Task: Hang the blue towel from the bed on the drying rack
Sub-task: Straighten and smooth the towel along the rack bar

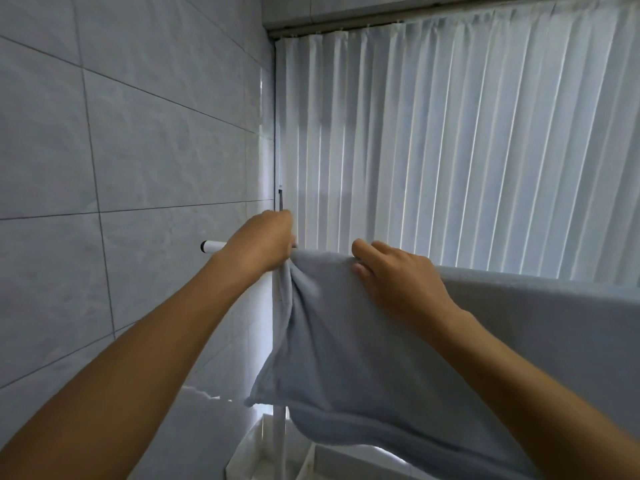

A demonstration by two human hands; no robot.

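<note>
The blue towel hangs draped over the top bar of the white drying rack, whose bar end sticks out to the left. My left hand is closed on the towel's bunched left edge at the bar. My right hand pinches the towel's top fold on the bar, a little to the right. The rack's upright post shows below the towel. Most of the bar is hidden under cloth.
A grey tiled wall fills the left side, close to the rack's end. A white pleated curtain covers the window behind the rack. More pale grey cloth hangs over the bar to the right of the towel.
</note>
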